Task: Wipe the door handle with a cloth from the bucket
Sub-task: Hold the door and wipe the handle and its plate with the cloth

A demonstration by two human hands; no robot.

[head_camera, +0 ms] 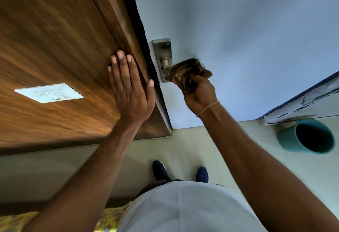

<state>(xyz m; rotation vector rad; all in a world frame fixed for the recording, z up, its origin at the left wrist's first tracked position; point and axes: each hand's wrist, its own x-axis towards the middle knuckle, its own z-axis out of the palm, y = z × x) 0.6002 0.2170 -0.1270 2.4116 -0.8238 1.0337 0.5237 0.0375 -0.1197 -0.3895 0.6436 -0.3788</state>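
The person stands close to a pale blue door [247, 30], looking down along it. Their right hand [200, 92] has its grip closed around a bunched brown patterned cloth [189, 74], and the cloth is wrapped over the lever of the door handle [165, 62], hiding most of it; only the round neck and the steel backplate [162, 52] behind it show. A thin band [208, 109] circles that wrist. The left hand [131, 88] holds nothing, its grip open and flat, fingers spread against the dark wooden frame [126, 30] just beside the door's edge. A white switch plate [48, 92] sits on the wood panel further left. On the tiled floor [211, 149] to the right stands a teal bucket [289, 140], well apart from the handle, its inside dark. Two dark blue shoes [161, 170] point toward the door.
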